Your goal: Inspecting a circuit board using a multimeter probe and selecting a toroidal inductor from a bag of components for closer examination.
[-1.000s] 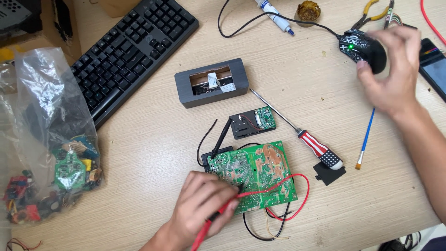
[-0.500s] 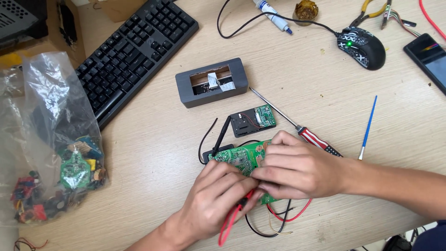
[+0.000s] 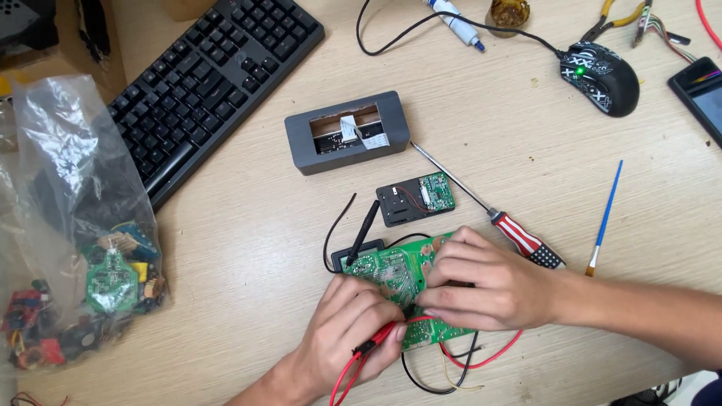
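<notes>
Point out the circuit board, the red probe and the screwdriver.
Circuit board (image 3: 387, 271): head view, on its bare green middle.
Red probe (image 3: 376, 344): head view, on its shaft under the left hand (image 3: 353, 323).
Screwdriver (image 3: 523, 239): head view, on its striped handle.

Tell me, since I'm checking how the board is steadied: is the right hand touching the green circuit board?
Touching. The head view shows the right hand lying flat on the green circuit board, fingers pressed against its surface with no gap.

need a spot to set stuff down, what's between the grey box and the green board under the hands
In the head view, a small black module with a green circuit lies between the grey box and the green board.
</notes>
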